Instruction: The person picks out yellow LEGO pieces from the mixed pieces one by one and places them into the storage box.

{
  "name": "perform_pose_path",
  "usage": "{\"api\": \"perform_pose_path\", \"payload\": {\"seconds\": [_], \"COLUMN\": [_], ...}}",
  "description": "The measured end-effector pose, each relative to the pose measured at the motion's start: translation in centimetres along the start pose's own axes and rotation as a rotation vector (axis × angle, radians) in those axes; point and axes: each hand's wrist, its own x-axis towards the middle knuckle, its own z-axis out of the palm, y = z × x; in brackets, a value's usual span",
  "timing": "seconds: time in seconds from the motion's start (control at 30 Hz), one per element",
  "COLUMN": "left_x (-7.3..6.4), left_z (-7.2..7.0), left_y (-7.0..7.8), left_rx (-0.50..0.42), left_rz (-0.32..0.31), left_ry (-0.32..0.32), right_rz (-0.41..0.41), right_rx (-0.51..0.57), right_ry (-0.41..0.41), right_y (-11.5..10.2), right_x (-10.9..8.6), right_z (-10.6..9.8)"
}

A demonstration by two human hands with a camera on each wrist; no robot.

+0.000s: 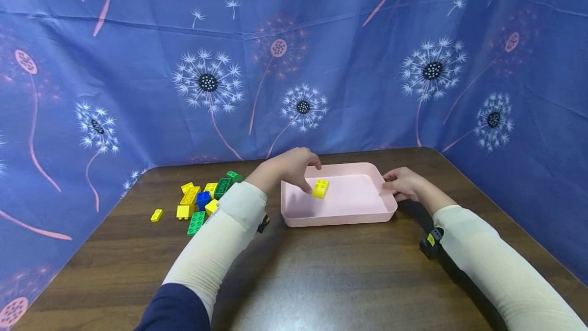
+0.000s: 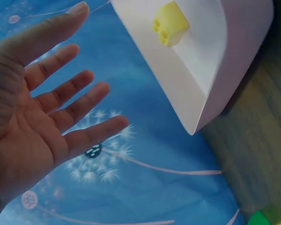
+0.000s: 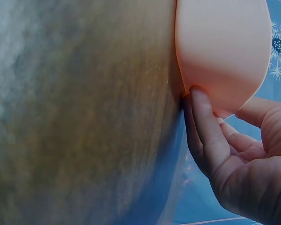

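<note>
A pink rectangular tray [image 1: 340, 218] sits on the table, with one yellow toy building brick [image 1: 320, 188] lying inside near its left end. Over the tray's left end is my left hand [image 1: 296, 166], fingers spread and palm bare in the left wrist view, apart from the yellow brick [image 2: 171, 23]. My right hand [image 1: 404, 184] holds the tray's right end wall. In the right wrist view its thumb reaches over the rim of the tray [image 3: 222, 51] while the fingers press the outside of the wall low down.
Left of the tray lies a loose pile of yellow, green and blue bricks [image 1: 190, 196]. A small yellow brick [image 1: 156, 215] lies apart from it, further left. The dark wooden table [image 1: 312, 280] ends at a blue dandelion-print cloth [image 1: 358, 65] hanging behind.
</note>
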Motion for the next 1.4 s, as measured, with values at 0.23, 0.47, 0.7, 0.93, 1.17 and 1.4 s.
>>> {"api": "perform_pose_path", "payload": {"seconds": [0.23, 0.47, 0.7, 0.93, 1.17, 1.4], "left_x": [-3.9, -7.3, -10.2, -12.9, -14.6, -15.8], "left_z": [-0.8, -0.6, 0.6, 1.4, 2.2, 2.9], "left_y": [0.2, -1.0, -2.3, -3.1, -3.7, -4.4], "left_rx": [0.04, 0.019, 0.038, 0.017, 0.039, -0.024], "left_rz": [0.018, 0.038, 0.038, -0.014, -0.043, -0.112], "left_ry": [0.096, 0.173, 0.192, 0.194, 0.19, 0.168], "right_rz": [-0.01, -0.008, -0.009, -0.015, -0.025, -0.023], "right_rx": [0.004, 0.009, 0.001, -0.004, 0.013, 0.015], "right_ry": [-0.001, -0.006, -0.008, -0.009, -0.018, -0.021], "right_y": [0.3, 0.2, 0.2, 0.2, 0.2, 0.4], "right_x": [0.0, -0.1, 0.0, 0.0, -0.1, 0.1], "right_z": [0.0, 0.0, -0.1, -0.1, -0.2, 0.0]}}
